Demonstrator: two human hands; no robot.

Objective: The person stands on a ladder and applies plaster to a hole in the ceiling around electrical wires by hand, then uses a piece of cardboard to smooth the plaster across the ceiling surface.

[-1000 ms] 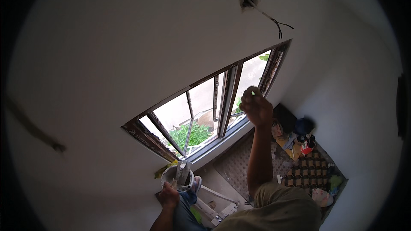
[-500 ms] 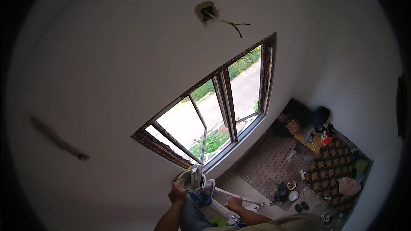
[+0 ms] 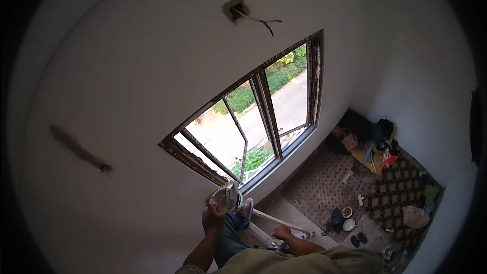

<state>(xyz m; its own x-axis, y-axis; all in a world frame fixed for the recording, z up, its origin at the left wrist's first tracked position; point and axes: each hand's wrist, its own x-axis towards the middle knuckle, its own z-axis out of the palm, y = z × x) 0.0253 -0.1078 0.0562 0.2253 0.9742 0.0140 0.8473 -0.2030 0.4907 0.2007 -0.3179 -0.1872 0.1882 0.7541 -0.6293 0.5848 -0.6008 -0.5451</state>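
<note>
My left hand (image 3: 215,214) is closed on a small white pail (image 3: 232,196) with a pale rag over its rim, held up by my knee just below the window's lower corner. My right hand (image 3: 281,232) is lower and to the right, gripping the top of a white ladder (image 3: 291,224) that I am standing on. My blue-trousered leg shows between the two hands.
A brown-framed window (image 3: 264,106) with one sash ajar sits in the white wall. Above it is a hole with loose wires (image 3: 237,10). A dark smear (image 3: 76,147) marks the wall on the left. Far below lie patterned mats (image 3: 401,193), bowls, sandals and bags.
My right hand has come down from the window frame to the ladder top. My view has tilted, so more of the floor shows. The left hand keeps hold of the pail.
</note>
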